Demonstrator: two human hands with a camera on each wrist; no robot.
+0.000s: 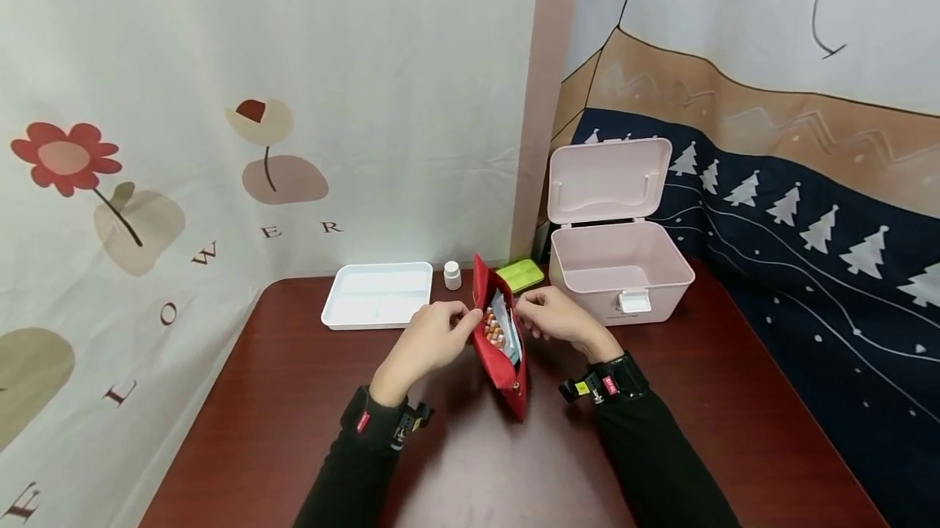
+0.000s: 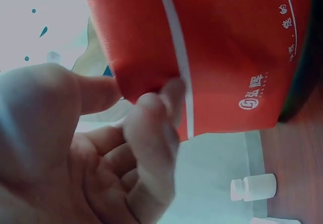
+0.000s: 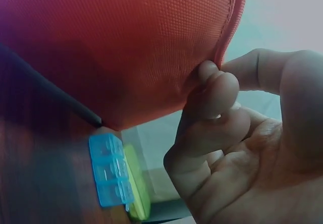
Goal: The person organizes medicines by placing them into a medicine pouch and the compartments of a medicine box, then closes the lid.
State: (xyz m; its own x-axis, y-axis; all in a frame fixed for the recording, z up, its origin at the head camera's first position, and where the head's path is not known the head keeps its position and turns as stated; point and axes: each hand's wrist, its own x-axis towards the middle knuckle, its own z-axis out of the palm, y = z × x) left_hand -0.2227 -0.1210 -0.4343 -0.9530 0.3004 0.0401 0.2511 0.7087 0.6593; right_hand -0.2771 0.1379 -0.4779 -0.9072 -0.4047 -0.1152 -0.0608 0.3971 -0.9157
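A red zip pouch [image 1: 496,366] stands on the table between both hands, its mouth spread apart. Inside are a blister pack of orange-and-white capsules [image 1: 494,334] and some pale flat packets [image 1: 507,322]. My left hand [image 1: 428,346] pinches the left rim between thumb and fingers. On the opposite side, my right hand [image 1: 564,321] pinches the zipped edge. White print and a pale stripe mark the pouch's left face in the left wrist view. In the right wrist view, a blue compartmented pill box [image 3: 109,171] lies beyond the pouch, against a green case [image 3: 139,188].
A white divided tray [image 1: 377,293] lies at the back left, with a small white bottle [image 1: 452,276] beside it. Behind the pouch is the green case. A pink storage box [image 1: 587,296] with its lid raised stands at the back right, close to my right hand.
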